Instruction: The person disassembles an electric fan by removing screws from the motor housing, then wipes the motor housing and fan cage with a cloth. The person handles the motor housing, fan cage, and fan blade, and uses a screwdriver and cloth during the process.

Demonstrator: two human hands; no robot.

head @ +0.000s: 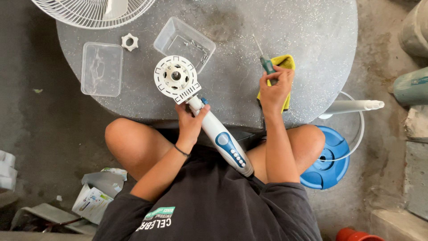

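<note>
Clamped around the neck of the white-and-blue fan motor housing (209, 120), my left hand (189, 122) holds it tilted over my lap, its round white mount above the grey tabletop (303, 40). My right hand (275, 87) grips a green-handled screwdriver (266, 62) against a yellow cloth (285, 62). Two clear plastic containers (101, 68) sit left; crumpled packaging, apparently a white printed box (91, 201), lies on the floor.

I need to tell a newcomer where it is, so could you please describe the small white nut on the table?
On the round grey table, look to the far left, below the fan grille. The white nut lies between two clear plastic containers; it alone is opaque, ring-shaped and lobed.
</note>
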